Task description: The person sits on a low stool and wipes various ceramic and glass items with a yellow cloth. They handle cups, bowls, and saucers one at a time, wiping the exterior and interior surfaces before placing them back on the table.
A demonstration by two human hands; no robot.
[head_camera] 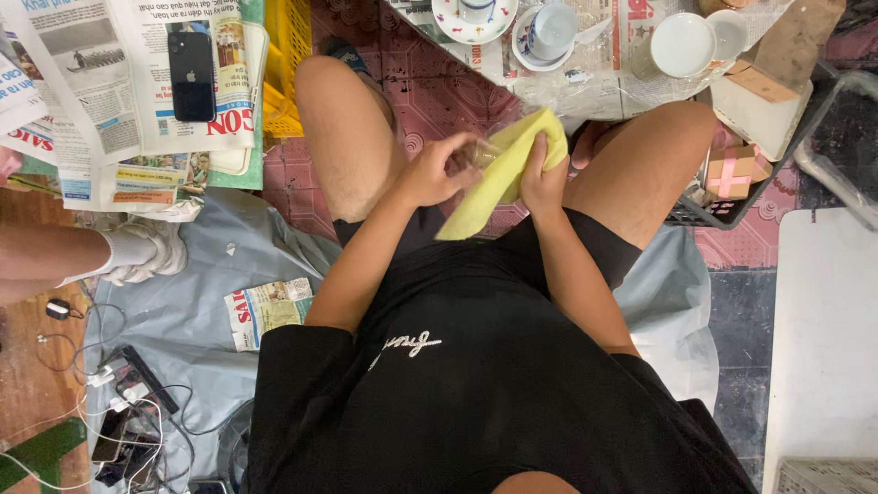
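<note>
Head view: the left hand (430, 172) is gripping a clear glass (476, 152) at centre, while the right hand (543, 179) is pressing a yellow cloth (498, 174) around it. Cups (552, 29) are sitting on newspaper (594, 64) at twelve o'clock.

left hand (432, 172) grips a clear glass (477, 152); right hand (543, 179) presses a yellow cloth (498, 174) against it | beyond the hands: cups (681, 44) on newspaper (585, 64) | far left of left hand: black phone (192, 76)
</note>
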